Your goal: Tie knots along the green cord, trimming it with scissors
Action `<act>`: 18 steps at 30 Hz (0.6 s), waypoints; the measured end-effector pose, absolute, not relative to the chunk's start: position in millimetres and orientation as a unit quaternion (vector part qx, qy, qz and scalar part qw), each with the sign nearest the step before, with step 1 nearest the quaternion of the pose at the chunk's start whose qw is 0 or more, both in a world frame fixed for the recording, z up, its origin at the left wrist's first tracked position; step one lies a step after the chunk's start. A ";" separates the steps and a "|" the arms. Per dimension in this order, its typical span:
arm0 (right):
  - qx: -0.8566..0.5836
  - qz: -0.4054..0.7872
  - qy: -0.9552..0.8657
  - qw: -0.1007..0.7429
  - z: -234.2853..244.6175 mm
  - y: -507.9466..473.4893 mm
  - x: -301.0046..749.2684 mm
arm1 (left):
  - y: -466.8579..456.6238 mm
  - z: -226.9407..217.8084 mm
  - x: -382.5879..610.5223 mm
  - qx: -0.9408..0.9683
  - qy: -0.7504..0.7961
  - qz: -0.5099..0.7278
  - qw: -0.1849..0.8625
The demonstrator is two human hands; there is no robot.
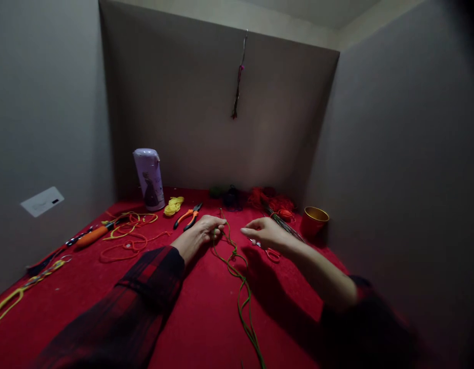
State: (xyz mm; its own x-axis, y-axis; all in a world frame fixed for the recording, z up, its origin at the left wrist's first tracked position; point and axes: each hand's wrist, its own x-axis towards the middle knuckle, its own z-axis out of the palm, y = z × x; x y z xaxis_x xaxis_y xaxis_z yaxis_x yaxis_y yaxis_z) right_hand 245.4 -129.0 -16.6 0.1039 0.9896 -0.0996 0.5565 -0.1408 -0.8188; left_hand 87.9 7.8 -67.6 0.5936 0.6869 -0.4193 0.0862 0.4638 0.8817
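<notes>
My left hand (pixel 203 231) rests on the red cloth (pixel 198 318) with its fingers closed around the far end of a green cord (pixel 239 279). The cord runs from that hand toward me in loose bends, with a knot partway along. My right hand (pixel 264 233) hovers a little to the right of the cord's end, fingers pinched together; whether they hold anything is too dark to tell. Small red-handled scissors (pixel 270 253) lie just under my right wrist.
Orange-handled pliers (pixel 187 217), a yellow cord bundle (pixel 173 205) and a lilac flask (pixel 149 179) stand behind my left hand. Orange and yellow cords (pixel 128 237), an orange tool (pixel 91 237), red yarn (pixel 273 202), thin rods (pixel 286 227) and a gold-rimmed red cup (pixel 313 220) lie around. A braided cord (pixel 239 77) hangs on the back wall.
</notes>
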 end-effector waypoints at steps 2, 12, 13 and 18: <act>-0.691 0.300 -0.588 0.295 -36.9 -97.2 230.0 | 10.4 -70.9 87.7 0.491 0.379 0.217 0.754; -0.586 0.429 -0.545 0.419 -27.4 -112.5 212.6 | 11.3 -73.3 85.7 0.514 0.334 0.222 0.758; -0.555 0.450 -0.555 0.425 -16.6 -127.1 216.1 | 9.5 -71.4 85.6 0.515 0.342 0.228 0.752; -0.511 0.509 -0.604 0.339 30.5 -215.8 241.5 | 2.5 -63.5 86.4 0.482 0.407 0.224 0.743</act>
